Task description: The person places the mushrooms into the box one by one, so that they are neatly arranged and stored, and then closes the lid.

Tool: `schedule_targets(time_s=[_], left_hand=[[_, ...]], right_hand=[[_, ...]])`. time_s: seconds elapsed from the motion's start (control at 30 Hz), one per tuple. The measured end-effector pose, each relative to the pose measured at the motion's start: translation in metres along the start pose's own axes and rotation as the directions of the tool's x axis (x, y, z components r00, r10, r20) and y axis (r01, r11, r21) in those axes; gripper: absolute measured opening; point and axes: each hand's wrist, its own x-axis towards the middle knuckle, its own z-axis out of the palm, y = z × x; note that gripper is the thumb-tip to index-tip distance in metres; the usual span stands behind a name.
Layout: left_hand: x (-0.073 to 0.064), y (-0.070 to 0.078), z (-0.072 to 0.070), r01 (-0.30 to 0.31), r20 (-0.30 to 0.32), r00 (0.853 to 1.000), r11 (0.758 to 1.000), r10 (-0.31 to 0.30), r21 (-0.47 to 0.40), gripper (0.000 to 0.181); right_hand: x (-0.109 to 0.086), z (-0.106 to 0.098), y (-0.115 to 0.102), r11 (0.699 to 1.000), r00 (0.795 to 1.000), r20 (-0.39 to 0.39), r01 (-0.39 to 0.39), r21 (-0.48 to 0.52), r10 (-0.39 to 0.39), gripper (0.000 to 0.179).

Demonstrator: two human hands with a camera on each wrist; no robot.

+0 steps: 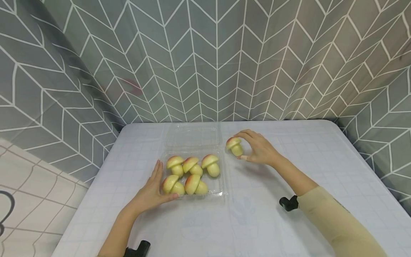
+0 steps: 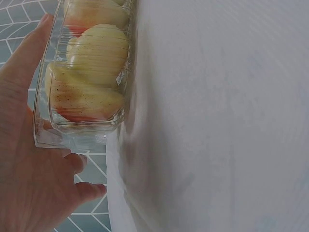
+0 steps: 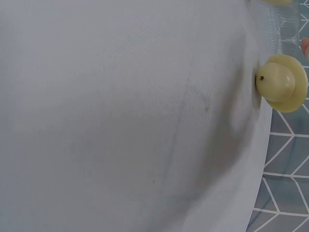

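Observation:
My right hand [image 1: 259, 148] has its thumb and fingers curved round a yellow toy mushroom [image 1: 235, 146] with a red-tinged cap. In the right wrist view the mushroom [image 3: 280, 83] has its stem end down at the table, with one fingertip [image 3: 305, 47] beside the cap. A clear plastic clamshell box [image 1: 221, 185] lies to its left, lid [image 1: 193, 135] folded back. Several similar mushrooms [image 1: 211, 165] sit inside in two rows. Straight fingers of my left hand [image 1: 153, 189] rest along the box's left side, thumb at its front edge. The left wrist view shows the box wall [image 2: 87, 126] from outside.
A pale patterned cloth covers the table [image 1: 244, 214]. Behind it hangs a grey curtain [image 1: 205, 71] with white zigzag lines, and similar fabric rises at both sides. Black wrist-mounted devices [image 1: 289, 203] stick out from both forearms. White tiled flooring [image 1: 35, 189] shows at lower left.

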Motion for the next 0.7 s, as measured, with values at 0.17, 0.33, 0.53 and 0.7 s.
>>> schedule_targets(time_s=[0.17, 0.33, 0.53, 0.7], left_hand=[[0.001, -0.001, 0.001, -0.006, -0.002, 1.000, 1.000, 0.006, -0.005, 0.125], [0.001, -0.001, 0.002, -0.002, -0.003, 1.000, 1.000, 0.002, -0.011, 0.126], [0.000, 0.000, 0.001, -0.010, -0.003, 1.000, 1.000, 0.010, -0.008, 0.126], [0.000, 0.000, 0.000, -0.016, -0.004, 1.000, 1.000, 0.016, 0.000, 0.125]], right_hand=[[0.002, 0.006, 0.004, 1.000, 1.000, 0.016, 0.005, 0.015, -0.005, 0.074], [0.004, 0.012, 0.005, 1.000, 0.999, 0.030, 0.012, 0.024, -0.013, 0.069], [0.007, 0.016, 0.008, 1.000, 0.996, 0.086, -0.022, 0.003, 0.022, 0.069], [0.008, 0.020, 0.009, 0.997, 0.986, 0.153, -0.064, -0.032, 0.068, 0.073]])
